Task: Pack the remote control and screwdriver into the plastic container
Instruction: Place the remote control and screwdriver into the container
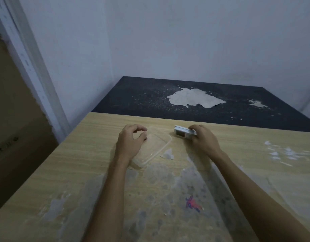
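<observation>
A clear plastic container (155, 148) lies flat on the wooden table (80, 154), left of centre. My left hand (131, 140) rests over its left rim with curled fingers; a small dark tip shows at the fingertips, and I cannot tell what it belongs to. The white remote control (182, 132) lies just right of the container, near the table's far edge. My right hand (201, 138) grips its right end. No screwdriver is clearly visible.
A dark table (150, 95) with large patches of peeled surface stands behind the wooden one, against a white wall. The wooden top has worn, pale scuffed areas and a red and blue scribble (192, 204). A door frame (28, 67) runs along the left.
</observation>
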